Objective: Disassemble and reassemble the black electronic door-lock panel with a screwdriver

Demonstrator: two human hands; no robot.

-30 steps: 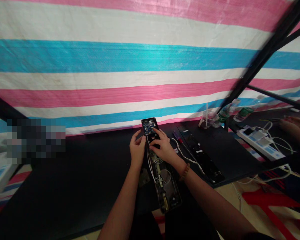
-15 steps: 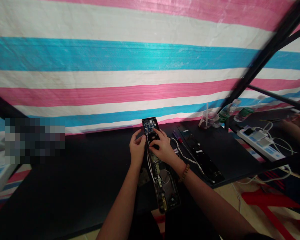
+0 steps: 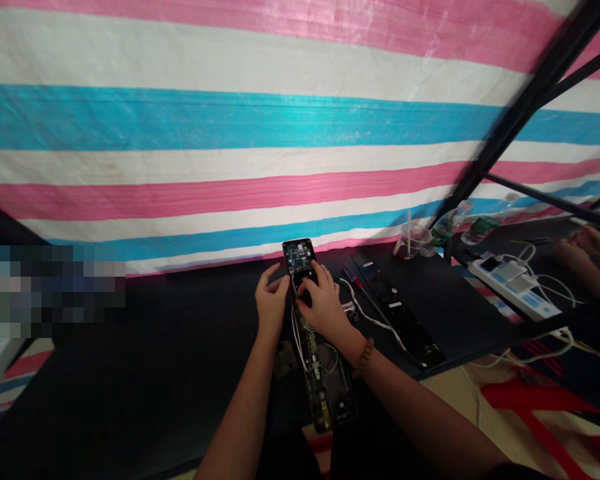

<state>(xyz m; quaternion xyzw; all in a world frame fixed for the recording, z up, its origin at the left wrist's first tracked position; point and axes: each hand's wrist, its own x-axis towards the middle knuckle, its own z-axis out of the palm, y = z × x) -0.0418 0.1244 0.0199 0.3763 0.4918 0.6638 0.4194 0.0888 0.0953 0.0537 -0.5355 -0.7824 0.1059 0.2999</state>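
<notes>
A long black opened device with a blue circuit board at its far end and white wires inside lies on the black table. My left hand grips its left edge near the far end, fingers curled. My right hand lies over the inner parts just below the circuit board, fingers bent and pressing on something I cannot make out. A bead bracelet sits on my right wrist.
A second long black panel, a white cable and a red-handled screwdriver lie right of the device. Behind stand a plastic cup and bottles. A power strip and another person's hands are at far right.
The view has shifted slightly; both hands stay on the device's far end, with the right fingers moving a little over the inner parts.
</notes>
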